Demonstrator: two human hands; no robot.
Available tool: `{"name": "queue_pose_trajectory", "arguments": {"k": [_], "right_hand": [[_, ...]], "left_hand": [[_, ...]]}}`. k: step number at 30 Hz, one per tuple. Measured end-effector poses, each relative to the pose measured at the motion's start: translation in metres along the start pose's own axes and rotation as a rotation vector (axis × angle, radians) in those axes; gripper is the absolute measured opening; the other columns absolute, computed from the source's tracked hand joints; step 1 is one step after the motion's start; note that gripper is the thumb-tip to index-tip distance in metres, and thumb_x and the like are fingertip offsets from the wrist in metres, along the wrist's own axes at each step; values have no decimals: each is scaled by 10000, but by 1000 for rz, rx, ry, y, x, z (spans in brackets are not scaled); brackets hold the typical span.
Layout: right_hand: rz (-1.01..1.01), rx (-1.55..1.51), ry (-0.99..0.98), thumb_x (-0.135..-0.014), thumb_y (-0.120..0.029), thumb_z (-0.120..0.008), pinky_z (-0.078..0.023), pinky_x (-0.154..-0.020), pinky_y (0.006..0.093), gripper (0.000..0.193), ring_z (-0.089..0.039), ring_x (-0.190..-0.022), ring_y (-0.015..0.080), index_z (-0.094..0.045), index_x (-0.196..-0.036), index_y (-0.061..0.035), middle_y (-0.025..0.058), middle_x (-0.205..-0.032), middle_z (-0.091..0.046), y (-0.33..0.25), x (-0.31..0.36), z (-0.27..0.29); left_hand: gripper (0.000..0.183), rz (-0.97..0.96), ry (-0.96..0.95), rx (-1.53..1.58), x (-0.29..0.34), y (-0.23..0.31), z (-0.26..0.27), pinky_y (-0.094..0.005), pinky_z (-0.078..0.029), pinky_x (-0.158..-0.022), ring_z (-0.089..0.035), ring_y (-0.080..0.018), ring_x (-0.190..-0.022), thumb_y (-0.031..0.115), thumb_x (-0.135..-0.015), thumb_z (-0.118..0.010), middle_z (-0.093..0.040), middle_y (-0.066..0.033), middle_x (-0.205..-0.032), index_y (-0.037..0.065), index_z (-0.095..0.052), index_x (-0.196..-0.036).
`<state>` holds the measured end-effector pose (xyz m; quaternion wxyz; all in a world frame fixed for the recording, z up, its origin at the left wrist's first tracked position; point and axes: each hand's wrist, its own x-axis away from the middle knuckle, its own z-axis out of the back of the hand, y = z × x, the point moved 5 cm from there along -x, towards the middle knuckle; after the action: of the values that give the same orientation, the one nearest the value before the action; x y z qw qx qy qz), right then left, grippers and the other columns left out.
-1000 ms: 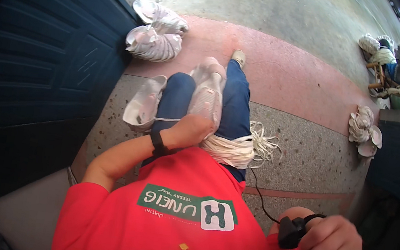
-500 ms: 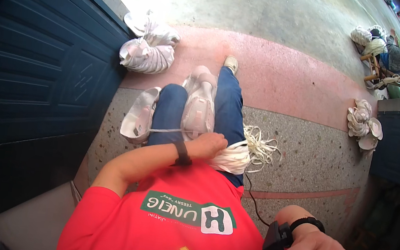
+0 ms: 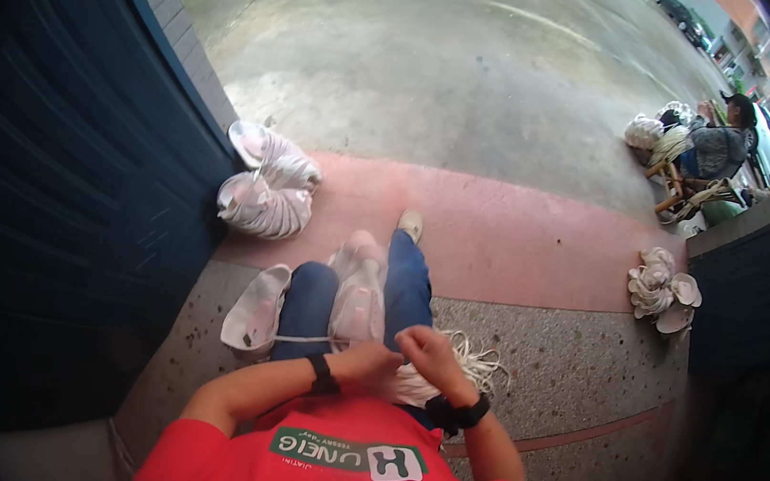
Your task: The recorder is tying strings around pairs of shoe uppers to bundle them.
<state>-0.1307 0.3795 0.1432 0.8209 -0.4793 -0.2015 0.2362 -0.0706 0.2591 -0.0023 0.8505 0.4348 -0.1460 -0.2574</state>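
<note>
Speckled floor (image 3: 572,360) in head view; pale mesh shoe (image 3: 359,309) between blue trouser legs (image 3: 307,313), thin cord (image 3: 301,339) across the left; left hand (image 3: 368,366) and right hand (image 3: 427,352) curled close together beside stringy laces (image 3: 478,362); cannot tell if pinching anything.

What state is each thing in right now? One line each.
Left hand, back showing, grip hidden
Right hand, curled closed
Cord, stretched nearly straight
Left shoe upper, opening upward
Middle shoe upper, lying lengthwise
White laces, bunched, ends splayed loose
Stack at left, nested in curved rows
Stack at right, nested, on the floor
Person at far right, seated
</note>
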Motion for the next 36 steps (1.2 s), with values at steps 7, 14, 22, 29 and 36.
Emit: {"name": "queue_pose_trajectory", "arguments": {"k": [7,14,22,29,36], "right_hand": [[52,193,-8,-929,-164,-666,-549,-805,440,175,-698,-878,360,-757,-975,-21,174,-920,-737,51,27,-24],[175,511,-30,-863,-175,-658,-509,-784,494,130,-676,-858,345,-764,-906,-113,112,-851,-727,57,45,-33],[211,682,-70,-882,-184,-676,-454,-829,436,92,-632,-909,254,-747,-937,-166,22,-835,-663,44,56,-27],[262,406,63,-921,-112,-648,-464,-797,441,46,-628,-843,298,-692,-920,-98,77,-827,-657,24,52,-9],[253,133,210,-891,-30,-673,-476,-765,469,67,-646,-796,357,-676,-950,-62,114,-790,-667,-23,29,60]], "left_hand": [[157,42,39,17,11,12,11,-512,-535,-698,-694,-450,-808,194,-965,-636,-683,-250,-838,41,-657,-995],[221,116,60,103,16,29,26,-457,-519,-663,-694,-414,-761,235,-1007,-665,-663,-246,-802,22,-651,-948],[218,153,82,276,20,49,41,-450,-552,-724,-718,-379,-802,231,-970,-694,-710,-205,-846,19,-693,-1020],[232,242,85,400,15,65,62,-370,-545,-729,-716,-267,-819,238,-1027,-660,-718,-163,-896,10,-703,-1035],[251,104,130,344,-1,116,140,-263,-494,-675,-605,-82,-751,250,-1070,-633,-671,-13,-820,11,-710,-1074]]}}
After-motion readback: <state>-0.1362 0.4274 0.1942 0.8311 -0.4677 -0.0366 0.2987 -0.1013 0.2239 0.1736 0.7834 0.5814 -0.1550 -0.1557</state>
